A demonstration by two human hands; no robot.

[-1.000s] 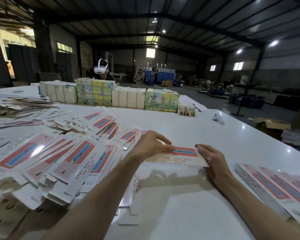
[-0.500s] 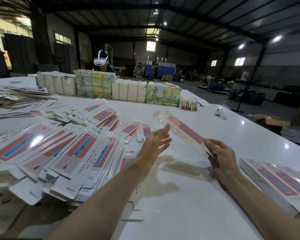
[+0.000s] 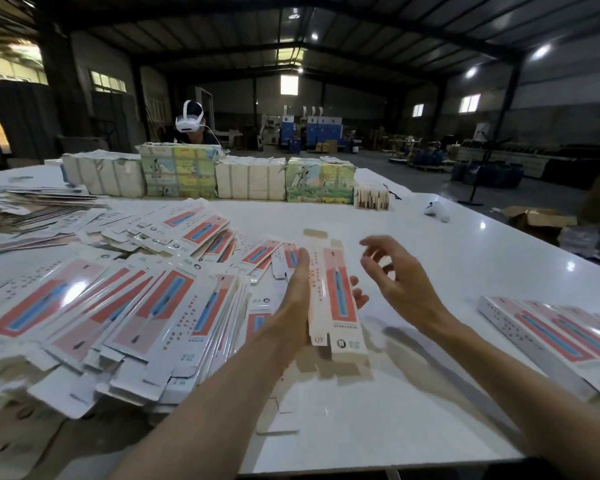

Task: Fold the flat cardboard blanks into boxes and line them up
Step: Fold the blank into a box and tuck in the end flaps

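Note:
A long white cardboard blank (image 3: 333,299) with a red and blue stripe is raised above the white table (image 3: 430,393), pointing away from me and partly opened into a sleeve. My left hand (image 3: 291,306) grips it, thumb along its left side and fingertips showing past its right edge. My right hand (image 3: 399,285) hovers just right of it, fingers loosely spread, touching nothing. A big pile of flat blanks (image 3: 118,299) covers the table's left half. Several folded boxes (image 3: 551,334) lie side by side at the right edge.
Bundled stacks of printed card (image 3: 250,181) form a wall along the table's far side, with a person wearing a white headset (image 3: 189,123) behind them. A white controller (image 3: 437,211) lies at the far right. An open carton (image 3: 537,220) sits on the floor beyond.
The blank came up off the table, passed from my right hand to my left, and turned lengthwise. My right hand let go and drew back to the right.

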